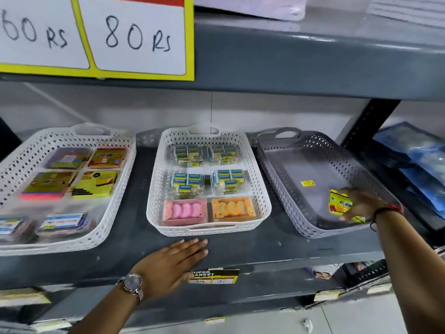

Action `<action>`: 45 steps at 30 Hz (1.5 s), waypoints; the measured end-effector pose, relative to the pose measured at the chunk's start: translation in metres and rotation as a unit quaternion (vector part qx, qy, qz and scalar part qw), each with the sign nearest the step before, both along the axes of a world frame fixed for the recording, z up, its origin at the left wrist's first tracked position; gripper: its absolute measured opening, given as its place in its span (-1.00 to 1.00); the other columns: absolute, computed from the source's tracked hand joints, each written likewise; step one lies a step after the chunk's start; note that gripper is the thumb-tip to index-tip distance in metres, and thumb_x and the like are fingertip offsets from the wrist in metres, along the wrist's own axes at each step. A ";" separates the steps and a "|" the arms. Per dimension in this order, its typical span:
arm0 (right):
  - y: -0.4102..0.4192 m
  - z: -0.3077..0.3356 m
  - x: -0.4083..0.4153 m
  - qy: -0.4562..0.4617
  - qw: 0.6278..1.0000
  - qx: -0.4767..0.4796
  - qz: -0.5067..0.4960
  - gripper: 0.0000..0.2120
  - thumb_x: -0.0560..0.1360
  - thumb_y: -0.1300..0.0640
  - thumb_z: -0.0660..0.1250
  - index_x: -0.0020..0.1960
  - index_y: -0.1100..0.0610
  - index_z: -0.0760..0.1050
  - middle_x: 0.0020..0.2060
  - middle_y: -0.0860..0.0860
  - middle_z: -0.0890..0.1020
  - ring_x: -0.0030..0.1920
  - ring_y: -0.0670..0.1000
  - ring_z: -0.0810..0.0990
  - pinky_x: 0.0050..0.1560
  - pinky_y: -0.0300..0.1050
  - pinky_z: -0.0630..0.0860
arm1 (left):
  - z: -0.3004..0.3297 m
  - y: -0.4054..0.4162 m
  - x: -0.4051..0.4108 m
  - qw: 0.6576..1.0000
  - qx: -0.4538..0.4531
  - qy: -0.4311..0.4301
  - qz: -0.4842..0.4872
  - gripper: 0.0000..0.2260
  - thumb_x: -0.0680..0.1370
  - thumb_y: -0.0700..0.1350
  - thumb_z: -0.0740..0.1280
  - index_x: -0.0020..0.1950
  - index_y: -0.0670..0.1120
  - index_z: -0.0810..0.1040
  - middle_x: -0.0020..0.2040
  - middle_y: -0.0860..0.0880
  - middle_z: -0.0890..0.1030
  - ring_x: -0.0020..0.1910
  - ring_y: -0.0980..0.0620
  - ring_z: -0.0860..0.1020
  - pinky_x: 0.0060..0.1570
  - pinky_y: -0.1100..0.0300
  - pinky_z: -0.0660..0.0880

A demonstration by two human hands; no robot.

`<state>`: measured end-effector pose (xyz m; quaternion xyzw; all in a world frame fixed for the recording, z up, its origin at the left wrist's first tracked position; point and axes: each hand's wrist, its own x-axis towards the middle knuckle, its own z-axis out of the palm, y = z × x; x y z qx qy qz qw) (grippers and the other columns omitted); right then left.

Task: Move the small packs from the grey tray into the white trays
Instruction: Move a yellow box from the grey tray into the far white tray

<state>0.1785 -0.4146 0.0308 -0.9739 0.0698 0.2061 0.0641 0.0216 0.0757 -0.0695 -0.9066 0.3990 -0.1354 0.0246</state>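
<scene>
Head view shows a dark shelf (pixel 240 251) with three perforated trays in a row across the middle of the frame. At the far left, the first white tray (pixel 115 150) holds flat coloured pads (pixel 96 183) in its upper half and a few clear-wrapped card packs (pixel 63 222) along its lower edge, sorted by kind so each sort keeps its own patch. Lower centre, the left hand (pixel 173 263) lies flat on the shelf lip just in front of the middle tray, fingers straight and pressed together, holding nothing; it looks like a brace to steady the reach, though that is a judgement. A watch (pixel 132 284) sits on that wrist. The middle white tray (pixel 261 196) is packed in tidy rows: blue-and-yellow small boxes (pixel 204 165) in the upper two rows, then a pink box (pixel 185 210) and an orange box (pixel 233 208) side by side at the lower edge. Right of centre, the grey tray (pixel 272 169) is nearly bare, with only a small yellow sticker (pixel 307 183) on its floor. At its lower right corner the right hand (pixel 361 203) closes its fingers round a yellow pack (pixel 338 203), apparently lifting it out; motion blur makes it hard to tell whether a second pack lies under the hand. Judging by the bare floor, this is about the last pack to move, and the left tray's pads look the likeliest match.
</scene>
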 end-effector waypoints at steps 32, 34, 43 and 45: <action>0.461 0.064 0.001 -0.192 0.865 0.166 0.434 -0.30 0.11 -0.26 0.31 0.08 0.19 0.54 0.00 0.24 0.60 0.08 0.23 0.53 0.07 -0.05 0.39 | 0.013 0.071 -0.058 0.941 -0.121 0.117 0.295 -0.47 0.61 0.15 -0.25 0.35 -0.08 0.29 0.34 -0.01 0.49 0.28 0.07 0.50 0.28 0.19 0.40; 0.494 0.060 -0.004 -0.187 0.860 0.185 0.436 -0.22 0.10 -0.27 0.32 0.20 0.16 0.47 0.14 0.24 0.55 0.21 0.20 0.46 0.17 -0.09 0.35 | 0.014 0.071 -0.058 0.938 -0.122 0.122 0.302 -0.47 0.60 0.14 -0.28 0.33 -0.07 0.30 0.31 0.01 0.52 0.26 0.09 0.52 0.26 0.19 0.41; 0.569 0.032 -0.008 -0.123 0.891 0.153 0.411 -0.24 0.29 -0.15 0.46 0.39 0.08 0.29 0.39 0.09 0.38 0.38 0.11 0.34 0.33 -0.10 0.28 | 0.018 0.074 -0.051 0.934 -0.123 0.159 0.295 -0.47 0.53 0.24 -0.16 0.30 -0.03 0.29 0.27 0.08 0.55 0.22 0.15 0.54 0.15 0.28 0.47; 0.573 0.027 -0.007 -0.110 0.894 0.137 0.412 -0.23 0.32 -0.15 0.44 0.41 0.10 0.26 0.41 0.09 0.37 0.39 0.10 0.33 0.31 -0.11 0.28 | 0.017 0.073 -0.051 0.940 -0.113 0.151 0.285 -0.47 0.47 0.24 -0.06 0.29 -0.03 0.29 0.28 0.08 0.55 0.23 0.15 0.53 0.17 0.29 0.46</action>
